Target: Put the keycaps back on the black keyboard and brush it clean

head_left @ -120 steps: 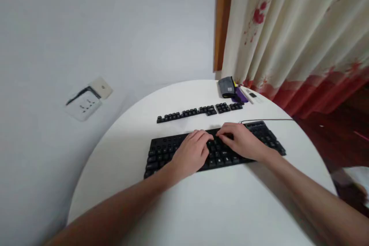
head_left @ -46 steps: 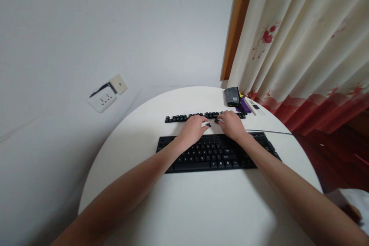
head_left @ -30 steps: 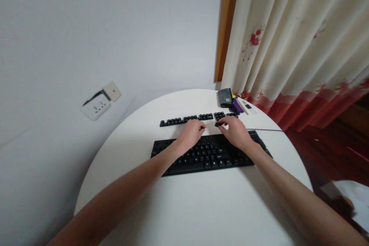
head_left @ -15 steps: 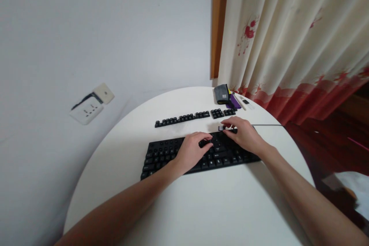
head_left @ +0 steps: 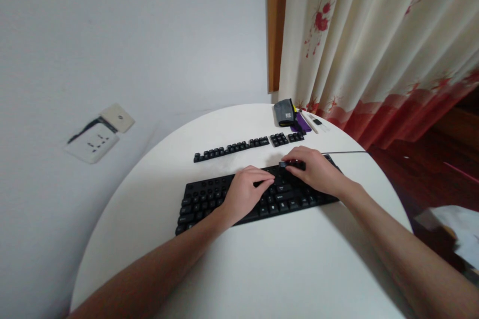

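Note:
A black keyboard (head_left: 288,203) lies on the white round table, its upper rows showing bare round sockets without keycaps. My left hand (head_left: 247,192) rests over its middle, thumb and fingertips pressed together near the sockets. Whatever may sit between those fingertips is too small to make out. Over the right part of the keyboard, my right hand (head_left: 316,169) pinches a small dark tool with a greyish end (head_left: 283,164), held near the back edge. Behind the keyboard stand removed black keycaps (head_left: 234,147) in a long row, with further keycap groups (head_left: 279,139) to the right.
A grey pouch (head_left: 283,112), a purple cloth (head_left: 300,122) and a white stick-like item (head_left: 310,123) lie at the table's far right. The keyboard cable (head_left: 348,152) runs off rightward. A wall socket (head_left: 93,142) is at left; a curtain (head_left: 348,60) hangs behind.
My left thumb and fingers have closed together, where a gap showed before. My right hand has tilted the small tool's end slightly lower. The whole view has shifted a little.

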The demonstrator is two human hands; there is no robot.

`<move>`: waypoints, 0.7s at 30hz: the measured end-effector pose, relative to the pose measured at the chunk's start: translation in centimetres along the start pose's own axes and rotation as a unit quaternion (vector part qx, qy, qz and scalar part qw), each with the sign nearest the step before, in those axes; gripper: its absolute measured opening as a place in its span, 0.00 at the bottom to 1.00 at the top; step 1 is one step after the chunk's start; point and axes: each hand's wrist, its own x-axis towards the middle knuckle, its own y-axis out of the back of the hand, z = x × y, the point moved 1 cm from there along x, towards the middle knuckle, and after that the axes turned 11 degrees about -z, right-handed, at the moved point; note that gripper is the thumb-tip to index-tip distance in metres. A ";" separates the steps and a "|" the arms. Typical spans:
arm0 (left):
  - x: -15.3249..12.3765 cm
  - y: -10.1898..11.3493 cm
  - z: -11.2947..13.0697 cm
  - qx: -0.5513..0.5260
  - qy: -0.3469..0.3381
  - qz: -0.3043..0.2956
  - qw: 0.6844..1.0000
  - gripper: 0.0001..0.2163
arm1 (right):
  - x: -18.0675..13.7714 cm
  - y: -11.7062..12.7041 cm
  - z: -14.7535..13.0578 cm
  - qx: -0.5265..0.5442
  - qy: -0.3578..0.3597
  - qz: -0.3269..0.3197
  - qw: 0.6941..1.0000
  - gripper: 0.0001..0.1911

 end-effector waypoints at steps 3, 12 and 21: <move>0.2 -0.2 -0.2 -0.005 -0.001 -0.001 1.000 0.05 | 0.0 0.0 0.0 0.003 0.004 0.000 1.000 0.09; 0.0 -0.6 -0.1 0.074 -0.035 -0.007 0.997 0.05 | -0.1 -0.3 -0.1 0.018 -0.009 -0.021 1.000 0.07; -0.1 -0.7 0.3 0.133 -0.053 -0.023 0.989 0.07 | -0.2 -0.2 -0.1 0.047 -0.027 -0.043 0.998 0.06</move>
